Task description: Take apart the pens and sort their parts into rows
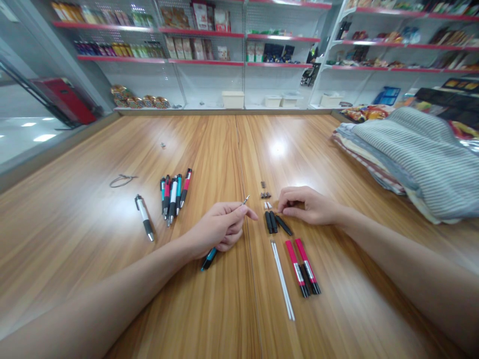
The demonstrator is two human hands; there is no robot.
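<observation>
My left hand [224, 224] is closed around a teal and black pen [210, 258], its bare metal tip pointing up and away past the fingers. My right hand [309, 204] rests on the table with its fingers curled and tips close together; whatever they may hold is hidden. Just below those fingertips lies a slanted black pen grip [284, 225], beside two more black grips [271, 222]. Two small white pieces [268, 205] and several small dark pieces [265, 195] lie beyond. Nearer me are two thin white refills [283, 281] and red pen barrels [302, 267].
To the left lies a group of assembled pens [173, 197], with a white and black pen [144, 218] apart from it. A grey loop of cord [122, 180] is farther left. Folded cloths [415, 159] cover the right side. Stocked shelves [202, 62] stand behind the table.
</observation>
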